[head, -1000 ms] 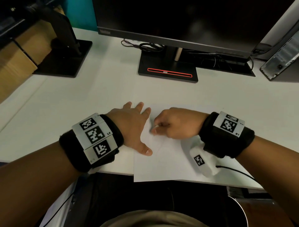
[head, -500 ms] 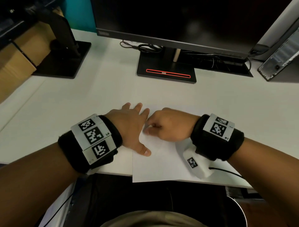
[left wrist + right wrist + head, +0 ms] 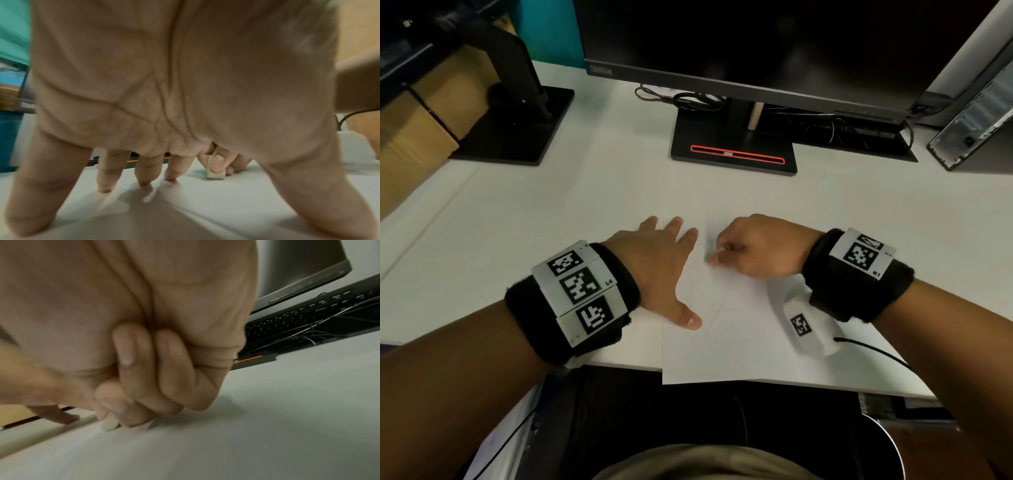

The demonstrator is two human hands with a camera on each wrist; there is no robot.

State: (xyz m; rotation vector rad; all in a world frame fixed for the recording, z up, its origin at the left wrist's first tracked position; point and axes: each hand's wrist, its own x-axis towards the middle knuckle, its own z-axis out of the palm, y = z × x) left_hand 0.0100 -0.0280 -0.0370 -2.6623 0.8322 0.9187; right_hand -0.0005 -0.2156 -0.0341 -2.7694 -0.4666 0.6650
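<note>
A white desk (image 3: 551, 212) fills the room's near side, with a dark monitor (image 3: 756, 44) standing at its far edge. In front of the person lies a sheet of paper (image 3: 739, 353), its long axis running near to far and its near edge hanging a little over the desk's rim. The left hand (image 3: 657, 263) lies flat with straight, spread fingers across the sheet's left edge, thumb out toward the near side, pressing the paper down. The right hand (image 3: 756, 246) is curled just to the right of it, its thumb and fingers pinching a small pale eraser (image 3: 214, 174) whose lower end touches the paper. The eraser sits on the far part of the sheet, just beside the left fingertips and a little to their right. Faint pencil lines (image 3: 719, 318) show nearer to the person, between the left thumb and the right wrist. From where I stand, that looks like the relation that counts: the remaining lines lie on the near side of the eraser, along the sheet's long axis. The right hand is the one that can reach them, by drawing back toward the body. The left hand is already placed beside them to keep the paper from sliding or creasing under the rubbing.
</note>
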